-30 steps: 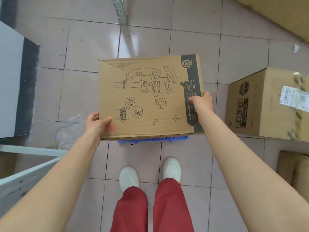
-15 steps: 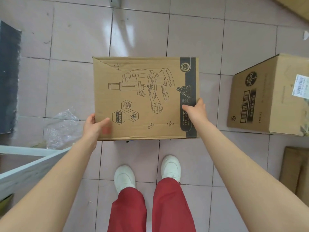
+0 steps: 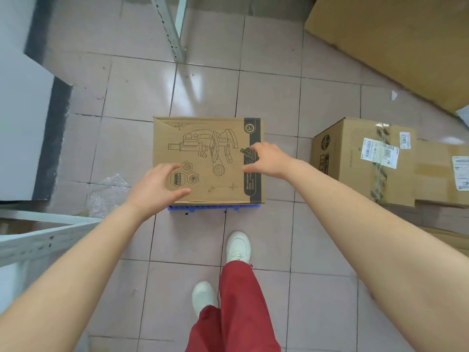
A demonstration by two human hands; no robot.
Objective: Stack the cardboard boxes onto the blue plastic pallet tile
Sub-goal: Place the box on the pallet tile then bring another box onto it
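Brown corrugated cardboard makes up the box [image 3: 208,158], which sits on the pallet tile [image 3: 213,207], a blue plastic piece of which only a thin strip shows, along the box's near edge. The box covers nearly all of the tile. Its top face carries a black line drawing of a microscope, three small hexagon emblems near the left near corner, and a dark band down the right edge with a round badge at the far end and small print. The far left corner of the top looks slightly creased.

The left hand [image 3: 158,185] is spread, fingers loosely extended and thumb out, over the near left corner of the box top, gripping nothing; whether the palm touches the card I cannot tell. The right hand [image 3: 266,160] is likewise open with fingers curled down a little, over the dark band at the right edge, holding nothing.

The tile lies on the pinkish tiled floor [image 3: 142,92]. To the right, well apart from the tile, stands a second box [image 3: 355,158] with tape and white shipping labels, and more cardboard lies beyond it. A crumpled plastic bag [image 3: 106,194] lies just left of the tile. White shoes and red trousers show near the bottom edge.
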